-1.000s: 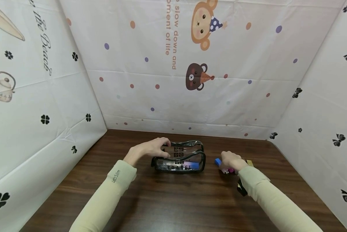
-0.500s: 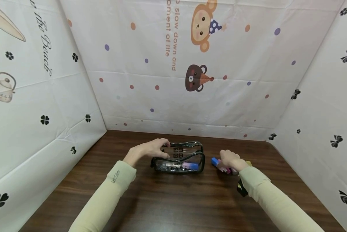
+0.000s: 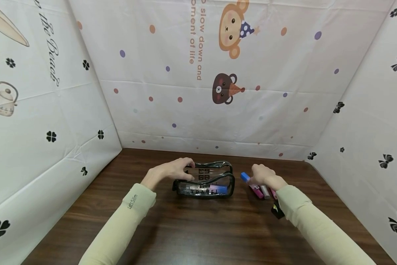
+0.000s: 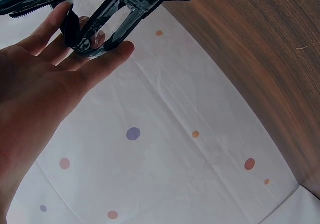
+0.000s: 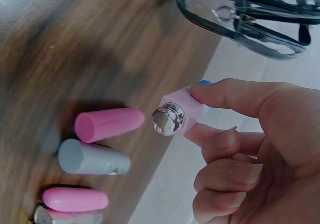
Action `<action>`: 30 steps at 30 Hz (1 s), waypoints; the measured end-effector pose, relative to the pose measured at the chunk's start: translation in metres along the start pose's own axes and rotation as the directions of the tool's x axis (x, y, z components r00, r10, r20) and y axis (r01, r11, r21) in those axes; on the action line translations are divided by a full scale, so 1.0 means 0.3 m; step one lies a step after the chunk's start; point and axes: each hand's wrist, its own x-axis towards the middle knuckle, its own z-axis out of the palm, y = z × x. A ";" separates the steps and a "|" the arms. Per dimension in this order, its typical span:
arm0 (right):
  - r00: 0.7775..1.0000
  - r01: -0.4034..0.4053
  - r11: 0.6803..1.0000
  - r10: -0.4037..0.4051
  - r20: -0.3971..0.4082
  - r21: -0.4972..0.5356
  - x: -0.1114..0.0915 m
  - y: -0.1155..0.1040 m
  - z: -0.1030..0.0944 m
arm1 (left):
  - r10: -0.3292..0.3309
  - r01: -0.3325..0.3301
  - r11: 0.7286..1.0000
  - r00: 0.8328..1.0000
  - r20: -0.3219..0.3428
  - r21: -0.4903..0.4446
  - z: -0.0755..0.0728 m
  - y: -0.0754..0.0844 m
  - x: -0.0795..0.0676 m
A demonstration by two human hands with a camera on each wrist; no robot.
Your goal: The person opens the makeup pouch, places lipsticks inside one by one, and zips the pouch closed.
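A clear travel pouch (image 3: 215, 180) with black trim lies on the table, its top open. My left hand (image 3: 175, 170) holds the pouch's left end, fingers behind the trim in the left wrist view. A pink-and-blue tube shows inside the pouch. Right of it, my right hand (image 3: 263, 175) pinches a faceted pink-and-blue tube (image 5: 184, 107) with a shiny silver end between thumb and fingers, raised above the table. Beneath that hand lie a pink tube (image 5: 107, 125), a grey tube (image 5: 92, 157) and another pink piece (image 5: 75, 199).
A black-and-yellow item (image 3: 277, 210) sits by the right sleeve, partly hidden. White printed sheets (image 3: 165, 110) wall the dark wooden table (image 3: 198, 228) at the back and on both sides.
My right hand has lifted the pink-and-blue tube up and away from the pile, uncovering the pink and grey tubes below. The left hand and pouch have stayed put.
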 end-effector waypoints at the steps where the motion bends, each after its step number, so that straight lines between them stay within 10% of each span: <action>1: 1.000 0.001 1.000 -0.001 -0.003 0.000 0.001 -0.001 -0.006 | 0.001 -0.001 1.000 1.000 0.000 -0.003 0.001 -0.001 0.000; 30: 0.996 0.084 0.996 -0.084 -0.014 0.003 0.000 -0.070 -0.152 | 0.003 -0.003 1.000 1.000 0.004 -0.009 -0.001 -0.002 0.002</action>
